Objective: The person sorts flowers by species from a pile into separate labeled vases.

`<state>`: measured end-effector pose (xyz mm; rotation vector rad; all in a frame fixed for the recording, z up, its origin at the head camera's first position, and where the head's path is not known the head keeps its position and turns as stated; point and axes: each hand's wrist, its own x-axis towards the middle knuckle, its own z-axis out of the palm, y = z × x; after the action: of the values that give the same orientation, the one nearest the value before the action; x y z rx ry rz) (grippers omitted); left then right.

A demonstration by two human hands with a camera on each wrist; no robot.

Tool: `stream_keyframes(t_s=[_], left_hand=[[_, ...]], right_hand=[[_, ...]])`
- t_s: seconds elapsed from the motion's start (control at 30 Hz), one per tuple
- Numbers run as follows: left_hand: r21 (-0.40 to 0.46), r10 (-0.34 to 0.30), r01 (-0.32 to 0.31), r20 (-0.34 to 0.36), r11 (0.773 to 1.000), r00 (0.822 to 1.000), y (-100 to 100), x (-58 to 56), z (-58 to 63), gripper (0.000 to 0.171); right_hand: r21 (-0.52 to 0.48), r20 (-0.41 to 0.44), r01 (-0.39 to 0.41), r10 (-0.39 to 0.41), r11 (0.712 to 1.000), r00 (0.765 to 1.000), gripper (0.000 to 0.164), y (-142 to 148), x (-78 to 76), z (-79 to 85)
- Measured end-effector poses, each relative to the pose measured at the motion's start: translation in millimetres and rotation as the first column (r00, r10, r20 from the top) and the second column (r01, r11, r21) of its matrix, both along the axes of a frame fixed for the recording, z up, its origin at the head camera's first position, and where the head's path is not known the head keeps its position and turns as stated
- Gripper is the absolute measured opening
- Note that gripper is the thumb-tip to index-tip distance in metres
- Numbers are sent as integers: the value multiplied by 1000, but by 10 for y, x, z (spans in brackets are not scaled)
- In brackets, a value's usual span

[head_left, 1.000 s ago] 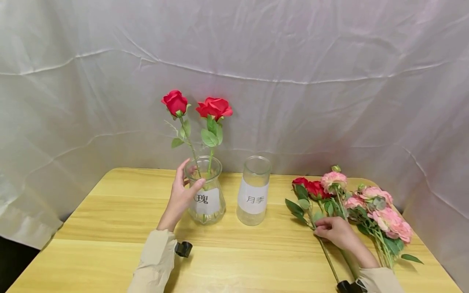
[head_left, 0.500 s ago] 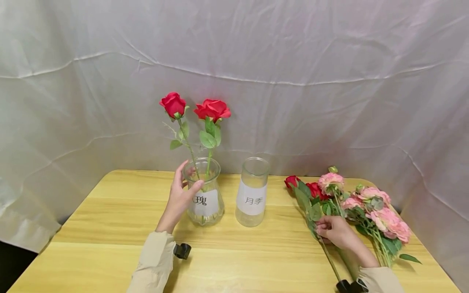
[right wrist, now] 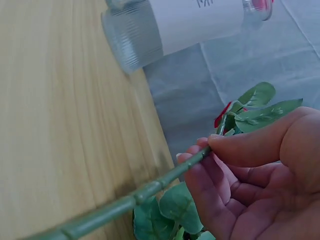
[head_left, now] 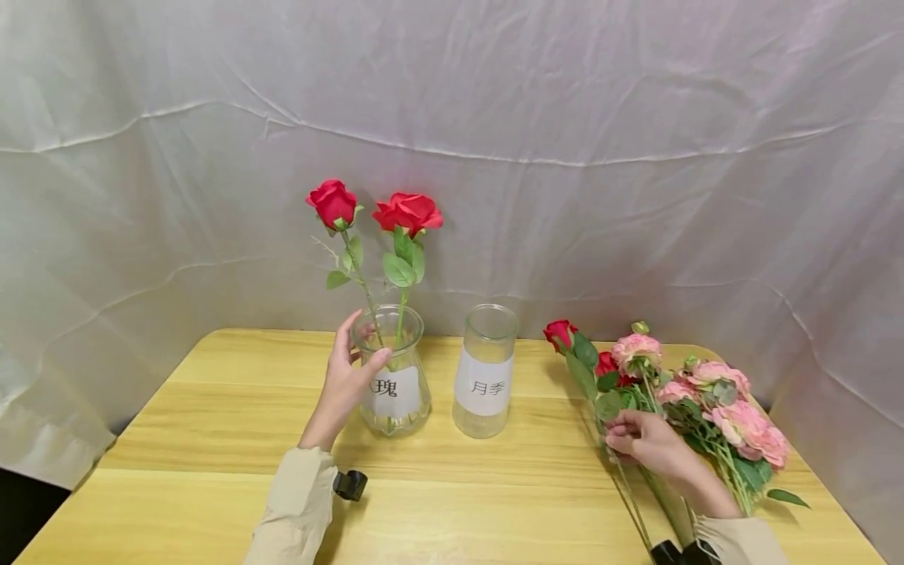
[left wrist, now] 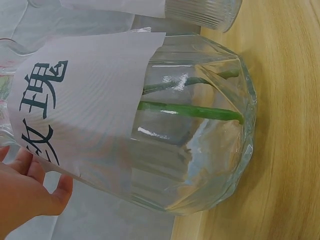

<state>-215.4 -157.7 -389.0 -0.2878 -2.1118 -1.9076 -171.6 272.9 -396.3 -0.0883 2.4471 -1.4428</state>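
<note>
My left hand (head_left: 351, 377) grips the neck of a flared glass vase (head_left: 417, 408), thumb in front and fingers round its left side. Two red roses (head_left: 408, 213) stand in that vase; their green stems (left wrist: 195, 111) reach its bottom in the left wrist view. At the right, my right hand (head_left: 650, 443) pinches the stem (right wrist: 150, 189) of a red rose (head_left: 560, 335) between thumb and fingertips. The rose's head and leaves are tilted up to the left. Beside it another red rose (head_left: 609, 367) lies on the table, partly hidden by leaves.
A straight glass vase (head_left: 487, 428) with a white label stands between the hands, holding no flowers. Several pink flowers (head_left: 749, 428) lie at the right on the wooden table (head_left: 452, 502). A grey cloth (head_left: 537, 220) hangs behind the table.
My right hand has taken the red rose's stem and raised it slightly; its head has moved left and away from the other red rose. My left hand stays on the vase.
</note>
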Motion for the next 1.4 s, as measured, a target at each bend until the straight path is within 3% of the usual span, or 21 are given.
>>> stream_keyframes(t_s=[0.3,0.53,0.77,1.03,1.2,1.4], left_hand=[[-6,1,-1,6,1000,1000,2,11,9,78],[-6,-3,3,1,1000,1000,5,7,16,78],[3,-5,5,-9,1000,1000,4,1,6,77],[3,2,-2,-8,1000,1000,-5,7,6,77],[9,7,-7,-5,1000,1000,-3,6,3,78],[3,10,-10,-6,1000,1000,9,-1,3,78]], right_hand=[[-95,-6,-46,46,994,999,27,25,27,55],[-141,-29,24,-29,990,999,34,-66,72,149],[-109,-102,23,-34,994,994,34,-106,125,228],[-134,-228,88,-117,987,967,37,-227,185,310],[-101,-277,132,-155,986,948,29,-324,224,323],[-140,-315,148,-186,979,931,23,-428,280,353]])
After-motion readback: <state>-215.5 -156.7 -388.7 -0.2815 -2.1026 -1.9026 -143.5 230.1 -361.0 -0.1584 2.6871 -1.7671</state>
